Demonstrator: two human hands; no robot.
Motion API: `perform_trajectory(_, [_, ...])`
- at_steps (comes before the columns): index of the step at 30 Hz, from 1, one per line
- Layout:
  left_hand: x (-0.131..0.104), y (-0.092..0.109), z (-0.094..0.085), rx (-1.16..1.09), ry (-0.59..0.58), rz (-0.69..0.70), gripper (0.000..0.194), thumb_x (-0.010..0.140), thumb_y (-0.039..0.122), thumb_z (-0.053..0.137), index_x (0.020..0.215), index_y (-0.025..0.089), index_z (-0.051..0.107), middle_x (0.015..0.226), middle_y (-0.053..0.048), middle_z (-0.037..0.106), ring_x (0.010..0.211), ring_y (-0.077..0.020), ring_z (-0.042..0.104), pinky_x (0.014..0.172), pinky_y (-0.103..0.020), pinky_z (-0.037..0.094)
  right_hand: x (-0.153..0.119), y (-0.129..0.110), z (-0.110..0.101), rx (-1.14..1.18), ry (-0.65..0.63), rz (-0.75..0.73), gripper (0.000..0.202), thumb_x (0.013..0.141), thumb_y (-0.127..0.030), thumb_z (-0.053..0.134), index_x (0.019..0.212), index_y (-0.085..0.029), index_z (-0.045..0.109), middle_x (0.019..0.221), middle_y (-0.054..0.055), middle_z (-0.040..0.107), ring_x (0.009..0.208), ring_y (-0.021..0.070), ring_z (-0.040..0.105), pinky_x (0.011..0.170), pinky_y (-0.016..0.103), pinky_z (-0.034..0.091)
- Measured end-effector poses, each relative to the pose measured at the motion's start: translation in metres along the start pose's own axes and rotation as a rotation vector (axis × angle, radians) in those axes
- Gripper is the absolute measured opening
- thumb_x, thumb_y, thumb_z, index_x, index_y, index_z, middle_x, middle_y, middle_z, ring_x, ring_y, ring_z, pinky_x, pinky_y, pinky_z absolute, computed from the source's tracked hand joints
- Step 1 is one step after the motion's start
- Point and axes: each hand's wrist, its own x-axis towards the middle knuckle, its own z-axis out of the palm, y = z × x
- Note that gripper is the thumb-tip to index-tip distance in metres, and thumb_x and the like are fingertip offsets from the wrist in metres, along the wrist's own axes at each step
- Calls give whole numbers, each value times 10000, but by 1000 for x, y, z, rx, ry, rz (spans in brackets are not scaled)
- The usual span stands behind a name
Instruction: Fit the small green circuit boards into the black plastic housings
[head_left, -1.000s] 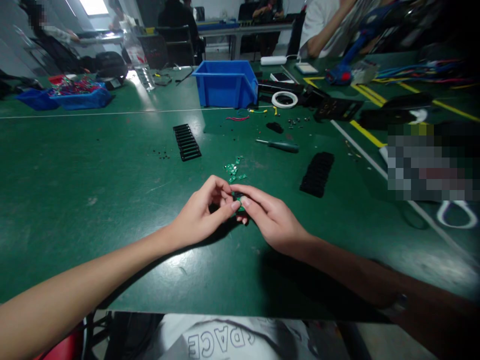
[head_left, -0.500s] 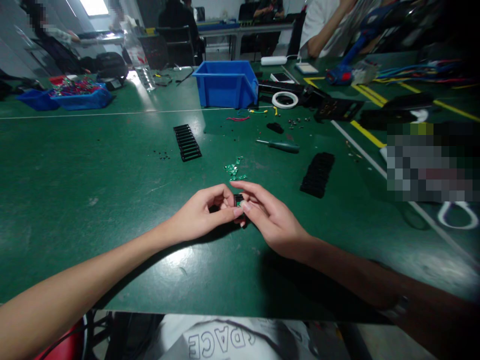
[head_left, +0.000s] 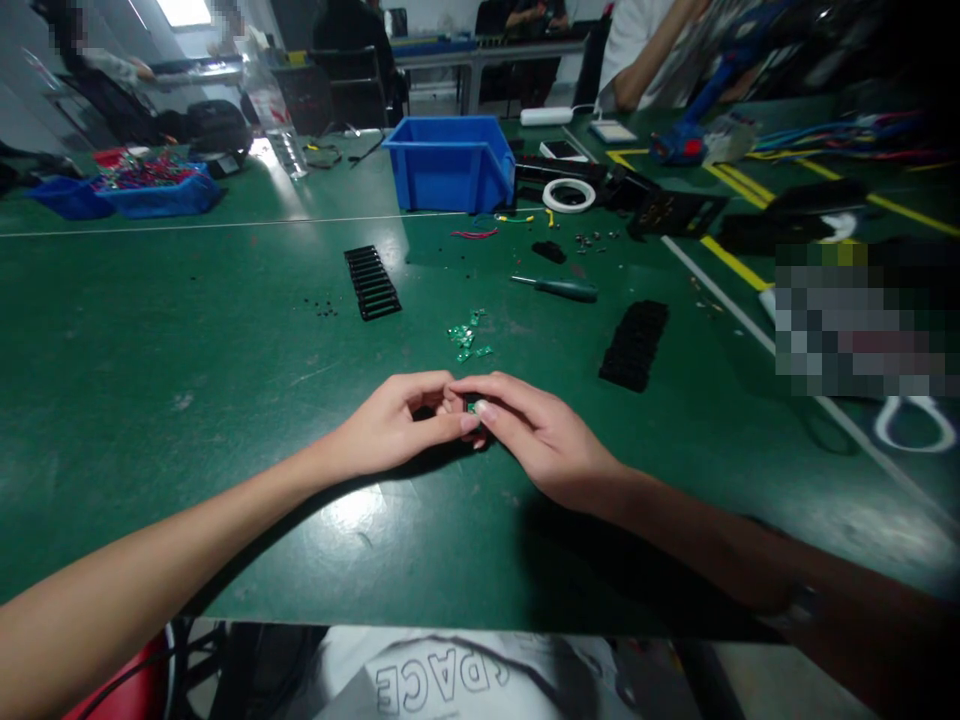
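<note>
My left hand [head_left: 405,425] and my right hand [head_left: 544,435] meet above the table near its front. Between their fingertips is a small black part with a green circuit board [head_left: 472,408] in it, mostly covered by the fingers. The left thumb and fingers pinch it from the left, while the right thumb presses on the board and the right fingers curve over the far side. Just beyond the hands lies a loose group of small green circuit boards [head_left: 466,338]. A black slotted frame [head_left: 373,283] is farther left, and a stack of black slotted pieces [head_left: 634,346] lies to the right.
A screwdriver [head_left: 559,288] lies beyond the boards. Behind it stand a blue bin [head_left: 450,165] and a white tape ring [head_left: 568,196]. Tiny dark bits [head_left: 322,307] lie by the slotted frame. A plastic bottle [head_left: 277,125] and a blue tray of wires [head_left: 165,190] are far left. Other people sit beyond.
The right fingers have drawn down and in over the small part, touching the left fingers, so less of it shows. The view has shifted slightly.
</note>
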Motion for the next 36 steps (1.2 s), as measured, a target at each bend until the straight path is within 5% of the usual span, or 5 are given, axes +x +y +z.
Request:
perform_trajectory(6, [0, 1, -2, 18, -13, -11, 291, 889, 383, 704, 804, 136, 576, 756, 5, 567, 722, -108, 514, 681, -231, 408, 2, -1, -6, -74, -44, -58, 318, 1023, -216, 488, 1310, -243, 621, 1216, 57, 688, 1099, 194, 646, 964, 333, 501])
perform_trajectory(36, [-1, -2, 1, -40, 6, 10, 210, 883, 328, 720, 856, 132, 648, 735, -18, 671, 691, -128, 628, 668, -242, 490, -1, -2, 1, -135, 32, -101, 313, 1038, -232, 459, 1311, -239, 612, 1067, 63, 664, 969, 189, 623, 893, 337, 510])
